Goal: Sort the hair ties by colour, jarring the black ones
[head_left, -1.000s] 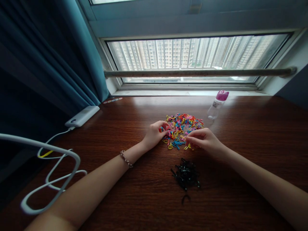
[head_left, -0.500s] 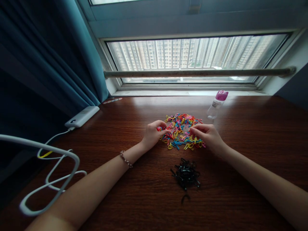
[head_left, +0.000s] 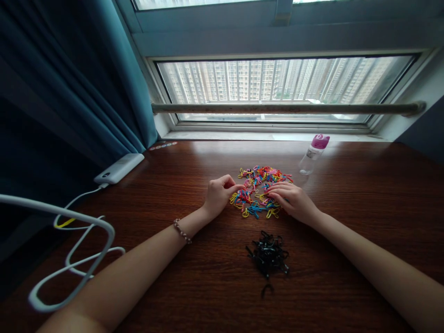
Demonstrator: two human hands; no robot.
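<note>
A loose pile of small colourful rubber bands point(head_left: 255, 211) lies spread on the brown wooden table. At its left edge is my left hand point(head_left: 219, 193), thumb and forefinger pinched together; whatever may be between the tips is too small to make out. My right hand point(head_left: 294, 201) rests over the right side of the pile, with its fingers stretched out and slightly apart, their tips touching the bands. Closer to me sits a separate heap of black rubber bands point(head_left: 268, 254), and one black band point(head_left: 267, 290) lies just in front of it.
A clear bottle with a pink cap point(head_left: 311, 155) stands behind my right hand. On the left, a white power bank point(head_left: 120, 168) has a white cable point(head_left: 113, 231) looping over the table edge. A blue curtain point(head_left: 135, 92) and a barred window bound the table.
My right hand has shifted slightly left and lowered onto the bands, its fingers going from a pinch to stretched out. My left hand stays nearly in place, still pinched.
</note>
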